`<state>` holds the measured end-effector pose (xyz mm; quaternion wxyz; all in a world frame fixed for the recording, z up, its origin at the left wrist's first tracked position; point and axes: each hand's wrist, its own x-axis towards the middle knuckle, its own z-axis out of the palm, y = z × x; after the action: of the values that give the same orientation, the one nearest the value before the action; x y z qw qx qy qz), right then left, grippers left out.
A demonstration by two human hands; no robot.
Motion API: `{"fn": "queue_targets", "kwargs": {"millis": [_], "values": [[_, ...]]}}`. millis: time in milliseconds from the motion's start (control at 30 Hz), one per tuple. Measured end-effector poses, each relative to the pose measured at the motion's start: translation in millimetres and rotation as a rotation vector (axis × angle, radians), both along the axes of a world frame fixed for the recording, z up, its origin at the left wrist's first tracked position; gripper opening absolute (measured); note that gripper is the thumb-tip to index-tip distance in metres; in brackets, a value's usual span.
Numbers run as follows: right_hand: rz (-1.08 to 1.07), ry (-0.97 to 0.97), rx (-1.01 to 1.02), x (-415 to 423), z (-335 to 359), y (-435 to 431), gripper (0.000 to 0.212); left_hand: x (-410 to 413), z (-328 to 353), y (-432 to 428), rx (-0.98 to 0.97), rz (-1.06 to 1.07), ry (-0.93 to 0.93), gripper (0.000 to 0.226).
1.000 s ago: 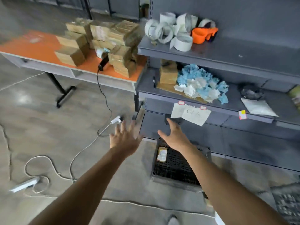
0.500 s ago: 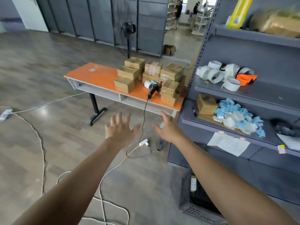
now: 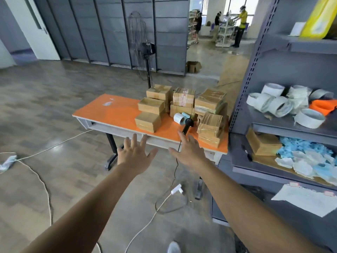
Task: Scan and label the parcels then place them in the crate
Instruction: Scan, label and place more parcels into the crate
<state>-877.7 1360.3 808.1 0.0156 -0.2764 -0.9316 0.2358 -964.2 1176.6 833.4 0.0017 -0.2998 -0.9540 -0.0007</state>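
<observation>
Two bare hands reach forward, both spread wide and flat, holding nothing. The left hand hangs short of the near edge of the orange-topped surface, about halfway along it. The right hand is just beside it, closer to the right end. The brown taped cardboard parcels are stacked over the right half of the surface, from the near edge back to the far edge. The closest of them, a flat brown box, lies straight ahead of the left hand and a little to its right, with its long side roughly parallel to the near edge. Directly beyond the right hand lies the black handheld scanner. Its handle points back at that hand, and its cord drops over the near edge. A white roll of labels sits just beside its head. By position, the left hand looks better placed for the box and the right for the scanner. No crate shows in this view. Grey metal shelving with white tape rolls stands beyond the right end.
</observation>
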Motion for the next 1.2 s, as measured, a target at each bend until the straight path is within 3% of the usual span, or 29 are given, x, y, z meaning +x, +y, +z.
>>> {"fn": "queue_targets", "kwargs": {"millis": [300,767,1100,1200], "values": [[0.002,-0.055,-0.029,-146,-18,89,0.084,-154,-12,90,-0.072,-0.033,-0.018,0.076],[-0.088,-0.245,-0.076,-316,-96,113,0.102,-365,-92,146,-0.126,-0.134,-0.218,0.078],[-0.257,-0.341,-0.14,-413,-128,94,0.102,-484,-153,164,-0.186,-0.252,-0.598,0.095],[-0.266,-0.348,-0.213,-418,-131,90,0.097,-494,-165,167,-0.096,-0.298,-0.786,0.104]]}}
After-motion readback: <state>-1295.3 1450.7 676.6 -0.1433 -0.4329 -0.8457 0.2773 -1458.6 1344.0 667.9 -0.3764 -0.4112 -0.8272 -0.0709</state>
